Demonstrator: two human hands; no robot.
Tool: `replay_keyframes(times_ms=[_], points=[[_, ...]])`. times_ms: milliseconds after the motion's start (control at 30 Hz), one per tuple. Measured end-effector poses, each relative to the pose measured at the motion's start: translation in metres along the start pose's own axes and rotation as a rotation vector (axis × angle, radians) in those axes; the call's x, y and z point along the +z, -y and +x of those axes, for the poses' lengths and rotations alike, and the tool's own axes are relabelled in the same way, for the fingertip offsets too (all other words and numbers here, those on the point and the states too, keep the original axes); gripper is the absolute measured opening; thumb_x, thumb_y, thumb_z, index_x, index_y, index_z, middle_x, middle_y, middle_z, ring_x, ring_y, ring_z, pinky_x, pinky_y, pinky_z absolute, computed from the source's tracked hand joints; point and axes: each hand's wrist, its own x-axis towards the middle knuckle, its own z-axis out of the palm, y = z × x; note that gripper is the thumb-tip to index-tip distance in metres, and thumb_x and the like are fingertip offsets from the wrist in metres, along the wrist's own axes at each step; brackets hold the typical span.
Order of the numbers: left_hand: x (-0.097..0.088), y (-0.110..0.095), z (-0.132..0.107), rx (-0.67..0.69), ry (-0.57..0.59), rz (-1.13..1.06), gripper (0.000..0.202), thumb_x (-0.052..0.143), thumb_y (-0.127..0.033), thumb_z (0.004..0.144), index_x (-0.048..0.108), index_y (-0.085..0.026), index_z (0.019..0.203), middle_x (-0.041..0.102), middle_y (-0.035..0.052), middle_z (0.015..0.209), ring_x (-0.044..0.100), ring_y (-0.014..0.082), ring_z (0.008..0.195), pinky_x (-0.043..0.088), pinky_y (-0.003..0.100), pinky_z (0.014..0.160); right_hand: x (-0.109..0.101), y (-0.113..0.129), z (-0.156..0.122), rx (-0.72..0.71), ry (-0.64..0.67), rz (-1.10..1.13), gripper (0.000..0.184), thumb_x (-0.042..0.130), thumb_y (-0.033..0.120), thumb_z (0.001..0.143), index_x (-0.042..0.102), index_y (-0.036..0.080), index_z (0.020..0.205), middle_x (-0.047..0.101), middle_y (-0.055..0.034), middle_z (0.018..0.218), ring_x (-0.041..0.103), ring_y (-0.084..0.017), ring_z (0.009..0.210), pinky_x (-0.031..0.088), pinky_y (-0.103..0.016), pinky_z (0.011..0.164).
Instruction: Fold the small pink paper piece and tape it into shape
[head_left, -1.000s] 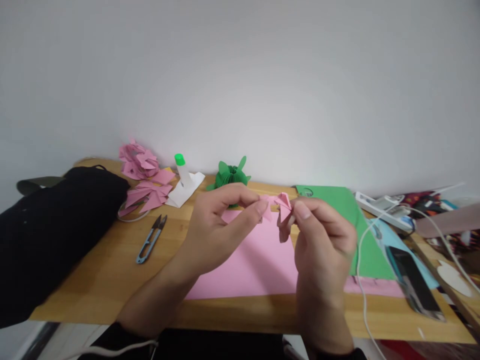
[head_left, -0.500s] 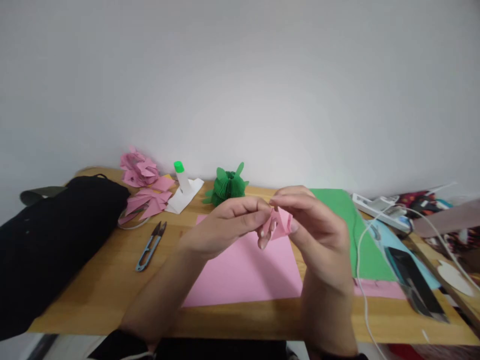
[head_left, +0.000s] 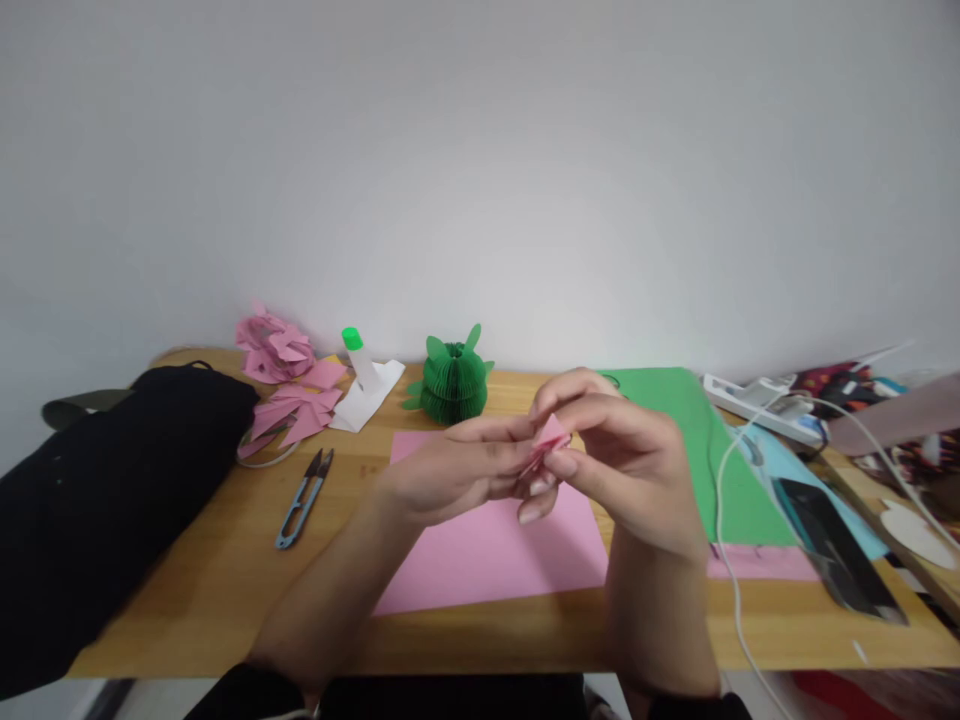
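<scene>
Between my two hands, above the table, is a small folded piece of pink paper (head_left: 550, 438). My left hand (head_left: 457, 465) holds it from the left, its fingers closed on the lower part. From the right, my right hand (head_left: 622, 450) pinches it between thumb and fingers; part of the paper is hidden by them. Below my hands lies a flat sheet of pink paper (head_left: 480, 560). A green paper honeycomb figure (head_left: 454, 385) with leaf-like tabs stands just behind them.
Thread snips (head_left: 304, 500) lie at left, beside a black bag (head_left: 135, 480). A glue stick (head_left: 360, 358) stands on white paper, near pink scraps (head_left: 289, 410). At right are green paper (head_left: 675, 450), a white cable (head_left: 721, 520), a phone (head_left: 832, 540) and a power strip (head_left: 765, 405).
The pink paper has turned and now looks narrower, with a point upward. My left fingers have straightened along it, and my right thumb has moved onto its near side.
</scene>
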Motion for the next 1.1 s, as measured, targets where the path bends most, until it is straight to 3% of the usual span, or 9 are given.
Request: replay_keyframes(times_ms=[200,267,467,700,900,1100], points=[[-0.012,-0.010,-0.001,0.136,-0.395,0.371,0.016,0.060,-0.028,0.088,0.066,-0.015,0.080,0.058,-0.0003,0.073,0.054,0.0104,0.070,0.044,0.023,0.067,-0.006,0.003,-0.001,0.047,0.022,-0.012,0.012,0.067,0.013,0.086,0.070,0.024,0.091,0.069,0.0009,0.078,0.062,-0.011,0.069,0.048,-0.028,0.061],[-0.014,-0.013,-0.004,0.190,-0.467,0.431,0.018,0.059,-0.029,0.088,0.067,-0.015,0.078,0.060,0.0000,0.073,0.055,0.0105,0.069,0.044,0.023,0.066,-0.007,0.005,0.000,0.093,0.074,-0.055,0.011,0.067,0.014,0.086,0.070,0.023,0.090,0.068,0.0013,0.075,0.062,-0.011,0.070,0.048,-0.027,0.061],[-0.010,-0.015,-0.007,0.131,-0.344,0.414,0.031,0.059,-0.037,0.087,0.062,-0.015,0.065,0.057,-0.0001,0.065,0.053,0.0121,0.066,0.041,0.026,0.066,-0.005,0.007,0.002,0.190,0.160,-0.157,0.004,0.066,0.016,0.086,0.068,0.018,0.084,0.070,-0.0019,0.081,0.061,-0.010,0.071,0.049,-0.025,0.063],[-0.014,-0.016,-0.005,0.020,-0.232,0.100,0.028,0.071,-0.036,0.080,0.062,-0.015,0.064,0.054,-0.0017,0.063,0.049,0.0112,0.063,0.038,0.026,0.064,-0.006,0.005,0.000,0.348,0.120,-0.092,0.005,0.068,0.022,0.083,0.068,0.018,0.080,0.069,0.0001,0.069,0.058,-0.008,0.057,0.047,-0.021,0.052],[-0.017,-0.013,-0.004,0.027,-0.304,0.040,0.023,0.075,-0.031,0.076,0.064,-0.014,0.066,0.057,-0.0017,0.064,0.052,0.0103,0.063,0.037,0.025,0.063,-0.005,0.003,0.003,0.370,0.038,0.044,0.002,0.069,0.021,0.082,0.070,0.020,0.084,0.069,0.0019,0.069,0.056,-0.007,0.056,0.046,-0.018,0.049],[-0.021,-0.011,0.000,0.010,-0.353,0.011,0.024,0.077,-0.036,0.074,0.064,-0.015,0.071,0.058,-0.0003,0.071,0.052,0.0117,0.068,0.039,0.027,0.067,-0.003,-0.003,0.003,0.322,-0.072,0.102,0.010,0.070,0.017,0.082,0.071,0.020,0.092,0.071,0.0016,0.072,0.062,-0.007,0.061,0.049,-0.017,0.051]])
